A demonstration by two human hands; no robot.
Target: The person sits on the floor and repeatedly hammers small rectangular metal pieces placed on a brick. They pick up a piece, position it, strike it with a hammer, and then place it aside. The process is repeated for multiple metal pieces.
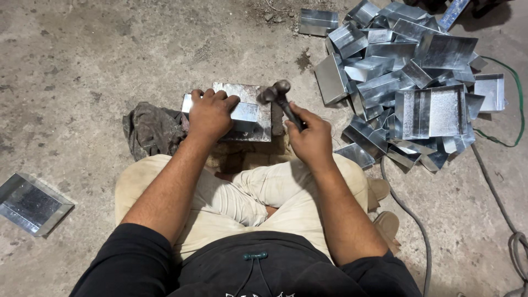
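I sit cross-legged on a concrete floor. My left hand (210, 114) presses down on a bent sheet-metal piece (246, 112) lying on a steel block (258, 94) in front of my knees. My right hand (311, 135) grips the dark handle of a hammer (278, 93); its rounded head rests just above the block's right end, close to the metal piece.
A large heap of folded shiny metal trays (410, 77) lies at the right. One tray (30, 203) sits alone at the left. A dark rag (151, 129) lies left of the block. Grey and green cables (498, 203) run along the right.
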